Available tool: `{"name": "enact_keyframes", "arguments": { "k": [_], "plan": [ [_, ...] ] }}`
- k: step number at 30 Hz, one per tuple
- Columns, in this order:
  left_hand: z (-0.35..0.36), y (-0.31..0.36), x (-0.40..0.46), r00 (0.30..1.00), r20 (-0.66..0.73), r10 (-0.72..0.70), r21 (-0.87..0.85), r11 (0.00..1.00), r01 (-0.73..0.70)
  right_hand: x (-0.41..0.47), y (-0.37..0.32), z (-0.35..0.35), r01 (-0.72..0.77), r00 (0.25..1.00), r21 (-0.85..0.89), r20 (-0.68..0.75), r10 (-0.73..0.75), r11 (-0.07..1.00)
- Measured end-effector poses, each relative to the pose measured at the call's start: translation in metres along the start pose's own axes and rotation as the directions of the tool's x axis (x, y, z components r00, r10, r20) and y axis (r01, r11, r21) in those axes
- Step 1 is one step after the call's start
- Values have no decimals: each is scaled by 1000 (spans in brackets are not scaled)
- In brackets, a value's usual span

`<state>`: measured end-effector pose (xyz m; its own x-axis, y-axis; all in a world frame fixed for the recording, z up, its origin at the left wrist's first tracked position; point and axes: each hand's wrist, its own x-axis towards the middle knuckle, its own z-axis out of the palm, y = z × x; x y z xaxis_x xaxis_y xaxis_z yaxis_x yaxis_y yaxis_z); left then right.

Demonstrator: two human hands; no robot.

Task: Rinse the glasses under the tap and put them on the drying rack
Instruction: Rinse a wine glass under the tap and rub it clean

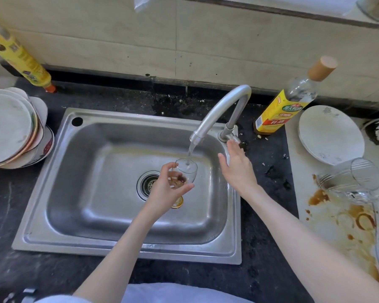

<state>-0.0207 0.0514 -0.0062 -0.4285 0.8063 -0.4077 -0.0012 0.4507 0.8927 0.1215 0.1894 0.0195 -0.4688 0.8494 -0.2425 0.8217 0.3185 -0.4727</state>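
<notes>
My left hand (166, 189) grips a small clear stemmed glass (187, 171) over the sink (79, 193), its mouth tilted up under the tap (221, 110). A thin stream of water runs from the spout into the glass. Brown residue shows at the bottom of its bowl. My right hand (239, 167) is open with straight fingers, just below the tap handle (232, 137), fingertips close to it. More clear glasses (354, 178) lie tipped on a stained white board (337, 219) at the right.
A stack of white plates (13, 127) sits left of the sink. A yellow-labelled bottle (287, 108) and a white plate (330, 134) stand right of the tap. A yellow bottle (20, 55) leans at the back left. A small yellow lid (177, 203) lies in the basin.
</notes>
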Motion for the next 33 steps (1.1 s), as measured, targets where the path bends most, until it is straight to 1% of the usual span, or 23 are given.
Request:
{"name": "enact_keyframes", "arguments": {
  "k": [7, 10, 13, 14, 15, 16, 18, 20, 22, 23, 25, 26, 28, 29, 31, 33],
  "plan": [
    [-3, 5, 1, 1000, 15, 4, 48, 999, -5, 2, 9, 6, 44, 999, -70, 15, -43, 997],
    [-2, 5, 2, 1000, 4, -17, 55, 998, 16, 3, 11, 6, 60, 998, -107, 36, -56, 992],
    [-2, 1, 6, 996, -11, -93, 78, 993, 93, -2, 6, 4, 83, 996, -80, -9, -84, 993],
    [-3, 0, 7, 989, 5, -146, 51, 988, 146, -6, 4, 4, 90, 995, -53, -47, -92, 995],
    [-4, -1, 7, 977, 36, -211, -19, 977, 212, -10, 2, 5, 102, 990, -31, -93, -105, 994],
    [-4, -1, 7, 956, 76, -285, -96, 952, 291, -13, 0, 6, 119, 983, -23, -141, -121, 993],
    [-4, -3, 2, 889, 154, -431, -228, 860, 456, -20, -2, 9, 138, 972, -40, -186, -143, 990],
    [-2, -6, -1, 806, 216, -552, -360, 722, 591, -25, -3, 9, 118, 982, -45, -140, -123, 992],
    [0, -10, -1, 722, 289, -628, -465, 568, 680, -31, -5, 9, 90, 995, -39, -46, -92, 995],
    [1, -12, -1, 690, 319, -649, -494, 507, 706, -33, -7, 10, 70, 997, -40, 11, -70, 997],
    [3, -16, -2, 658, 355, -664, -528, 439, 727, -34, -9, 14, -4, 983, -27, 185, 9, 1000],
    [5, -18, -2, 657, 358, -664, -541, 426, 725, -34, -10, 15, -59, 956, -5, 289, 58, 998],
    [8, -19, -2, 671, 342, -658, -555, 434, 710, -33, -14, 19, -146, 878, 30, 465, 116, 989],
    [8, -18, -1, 689, 324, -649, -551, 463, 694, -33, -16, 21, -141, 853, 29, 511, 107, 990],
    [8, -16, 3, 752, 254, -608, -510, 577, 638, -33, -21, 23, -110, 845, 49, 530, 68, 993],
    [7, -12, 6, 833, 161, -529, -421, 727, 543, -30, -26, 25, -156, 852, 162, 521, 50, 974]
  ]
}}
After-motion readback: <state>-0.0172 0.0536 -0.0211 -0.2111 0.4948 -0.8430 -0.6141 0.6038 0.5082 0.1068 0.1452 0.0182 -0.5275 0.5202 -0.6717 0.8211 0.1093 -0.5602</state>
